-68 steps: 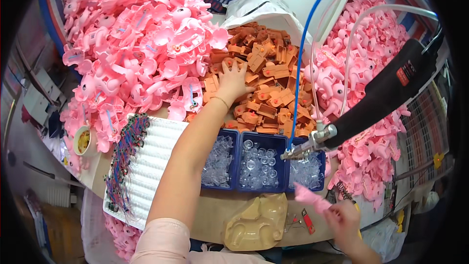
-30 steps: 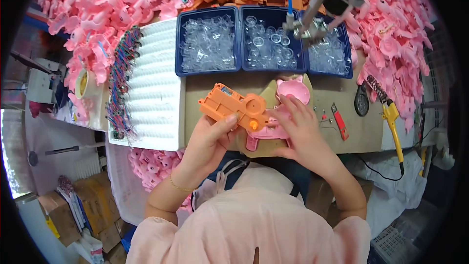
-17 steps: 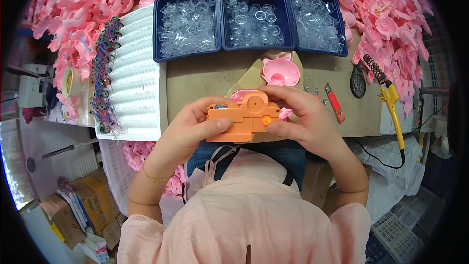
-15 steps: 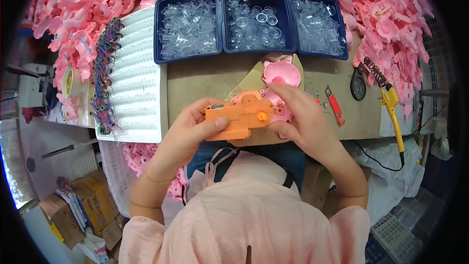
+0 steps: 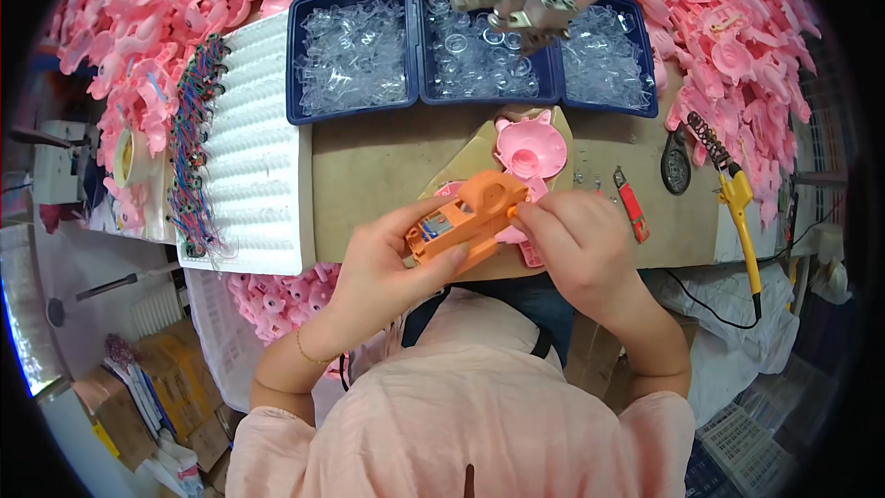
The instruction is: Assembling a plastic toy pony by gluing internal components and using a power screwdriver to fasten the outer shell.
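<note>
An orange plastic toy housing [image 5: 472, 214] is tilted in front of me, with a round hump and an open compartment that shows small wired parts. My left hand [image 5: 383, 267] grips its lower left end between thumb and fingers. At its other end, the closed fingers of my right hand [image 5: 585, 247] pinch around a small orange knob [image 5: 513, 211]. Just beyond, a pink pig-shaped toy shell [image 5: 544, 149] lies hollow side up on a piece of cardboard [image 5: 478, 147]; the housing and my right hand hide its lower part.
Blue bins [image 5: 355, 116] of clear plastic parts stand ahead, below a metal fixture [image 5: 535, 9]. A white ribbed tray [image 5: 263, 148] holds bundled wires [image 5: 195, 143]. Right lie a red cutter [image 5: 632, 207] and a yellow soldering iron [image 5: 740, 203]. Pink parts [image 5: 737, 55] heap behind.
The orange housing has turned and tilted, so its wired compartment shows more. My right hand has shifted to the knob end, uncovering more of the pink shell. A metal fixture now hangs over the bins.
</note>
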A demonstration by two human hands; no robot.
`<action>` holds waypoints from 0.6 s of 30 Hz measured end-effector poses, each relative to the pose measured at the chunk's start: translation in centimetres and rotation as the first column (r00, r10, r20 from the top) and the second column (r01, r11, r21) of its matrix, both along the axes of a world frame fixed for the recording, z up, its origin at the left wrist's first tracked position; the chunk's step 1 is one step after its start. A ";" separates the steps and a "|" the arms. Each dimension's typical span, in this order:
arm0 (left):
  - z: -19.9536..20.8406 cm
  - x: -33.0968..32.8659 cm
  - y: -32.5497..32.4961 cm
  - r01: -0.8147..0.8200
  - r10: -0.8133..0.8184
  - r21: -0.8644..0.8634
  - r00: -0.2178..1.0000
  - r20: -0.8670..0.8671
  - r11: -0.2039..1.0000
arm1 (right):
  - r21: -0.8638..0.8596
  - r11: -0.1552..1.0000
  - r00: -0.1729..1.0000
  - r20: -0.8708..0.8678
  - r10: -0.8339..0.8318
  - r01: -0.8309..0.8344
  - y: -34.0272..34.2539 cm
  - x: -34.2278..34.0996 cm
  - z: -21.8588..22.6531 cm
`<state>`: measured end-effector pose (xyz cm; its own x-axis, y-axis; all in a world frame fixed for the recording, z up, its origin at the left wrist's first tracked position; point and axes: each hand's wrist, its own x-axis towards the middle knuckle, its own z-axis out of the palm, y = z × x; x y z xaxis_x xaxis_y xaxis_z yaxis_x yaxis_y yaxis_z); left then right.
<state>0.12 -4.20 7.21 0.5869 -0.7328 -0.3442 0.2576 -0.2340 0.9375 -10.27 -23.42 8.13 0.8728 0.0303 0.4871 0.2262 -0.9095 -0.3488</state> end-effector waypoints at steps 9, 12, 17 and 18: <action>-1.3 -2.8 -1.9 -0.081 0.114 -0.080 0.749 0.653 0.993 | 0.517 0.807 0.959 -0.146 -0.244 0.284 2.1 -0.5 -1.7; -1.7 -2.7 -2.0 -0.083 0.151 -0.127 0.612 0.777 0.988 | 0.851 0.386 0.934 -0.322 -0.155 0.357 2.6 -0.5 -1.2; -0.9 -0.6 -1.2 0.007 0.077 -0.094 0.520 0.851 0.996 | 0.844 -0.182 0.837 -0.426 0.343 0.504 0.4 -1.4 -0.4; -0.5 0.4 -1.0 0.128 0.031 -0.110 0.502 0.864 0.986 | 0.906 0.261 0.928 -0.364 0.083 0.333 0.7 -1.8 -0.4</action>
